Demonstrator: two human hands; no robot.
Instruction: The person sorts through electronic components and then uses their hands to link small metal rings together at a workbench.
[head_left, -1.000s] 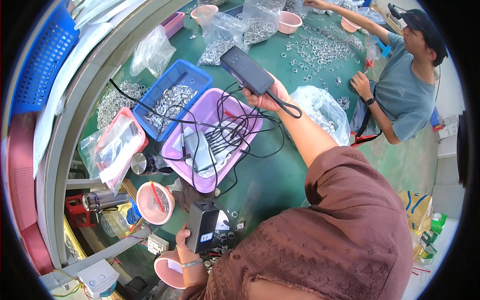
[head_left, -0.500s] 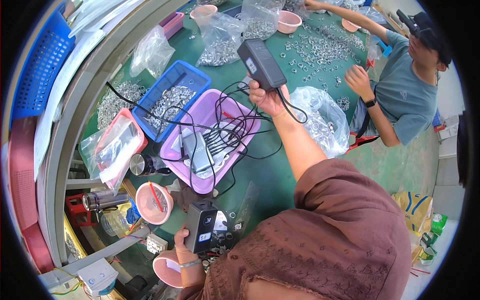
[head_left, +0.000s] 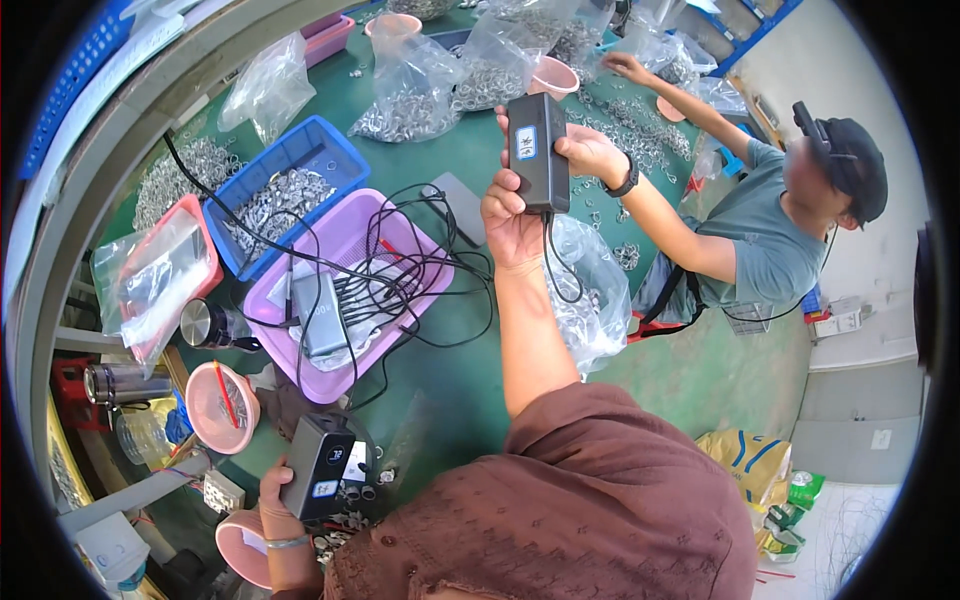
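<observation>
My left hand (head_left: 275, 492), low on the left, is closed around a black power bank (head_left: 318, 468) with a small lit display and a white label. My right hand (head_left: 512, 228) is raised at the centre and grips a second black power bank (head_left: 538, 150). A black cable (head_left: 560, 262) loops down from its lower end. The co-worker's hand (head_left: 594, 156) reaches in from the right and touches this power bank's side. Below and left of it, a purple basket (head_left: 432, 292) holds a grey power bank (head_left: 318, 312) and tangled black cables.
A blue bin (head_left: 345, 165) of metal rings stands behind the basket. Plastic bags (head_left: 395, 85) of rings and loose rings lie on the green table (head_left: 450, 350). A pink bucket (head_left: 205, 405) and a steel flask (head_left: 200, 322) stand left. The co-worker (head_left: 740, 235) sits right.
The co-worker has turned toward me and brought a hand to the power bank in my right hand. That power bank is now more upright. The whole view has shifted, with the table sliding left.
</observation>
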